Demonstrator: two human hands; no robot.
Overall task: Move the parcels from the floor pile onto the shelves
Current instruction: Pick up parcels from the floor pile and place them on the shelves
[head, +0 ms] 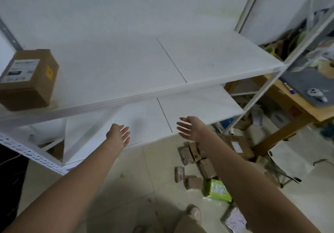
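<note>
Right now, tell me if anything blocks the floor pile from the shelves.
Nothing visible does. The pile lies on open floor before the lower shelf; the upper shelf holds one brown box at its left end.

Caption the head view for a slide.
Open left hand and right hand reach toward white shelves; parcels lie on the floor.

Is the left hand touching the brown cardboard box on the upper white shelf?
Apart. The head view shows the left hand open down by the lower white shelf, well below the brown cardboard box on the upper white shelf.
</note>
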